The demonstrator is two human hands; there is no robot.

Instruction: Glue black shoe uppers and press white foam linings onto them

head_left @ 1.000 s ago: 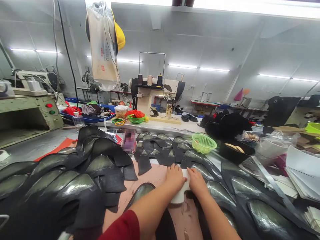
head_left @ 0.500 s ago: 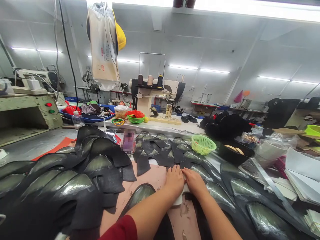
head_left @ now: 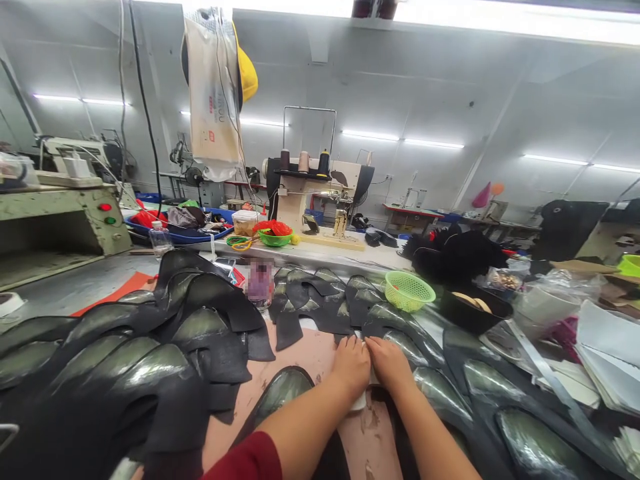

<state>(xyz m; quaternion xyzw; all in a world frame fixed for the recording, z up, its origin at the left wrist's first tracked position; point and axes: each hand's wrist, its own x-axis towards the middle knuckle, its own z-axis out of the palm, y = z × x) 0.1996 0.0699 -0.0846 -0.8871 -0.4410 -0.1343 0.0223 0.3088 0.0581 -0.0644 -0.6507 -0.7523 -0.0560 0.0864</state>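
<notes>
My left hand [head_left: 353,365] and my right hand [head_left: 391,365] are side by side, nearly touching, over the pink board [head_left: 367,437]. Their fingers are bent down over a pale white piece [head_left: 360,402], mostly hidden beneath them; its near edge shows between my wrists. Just left of my left forearm lies a black cut piece with a glossy dark patch [head_left: 287,387]. Black material also shows below and between my forearms. More black pieces with glossy patches are heaped to the left [head_left: 145,367] and spread to the right [head_left: 435,387].
A green mesh basket [head_left: 409,291] stands beyond my right hand, with a black bowl [head_left: 473,313] farther right. A metal ruler [head_left: 545,367] lies near stacked white sheets [head_left: 610,357]. Behind are a sewing machine [head_left: 320,193] and a blue tray [head_left: 185,233] of scraps.
The view has shifted slightly, so things sit a little farther right. Both hands stay over the pale piece, with my right fingers slightly closer to the left ones.
</notes>
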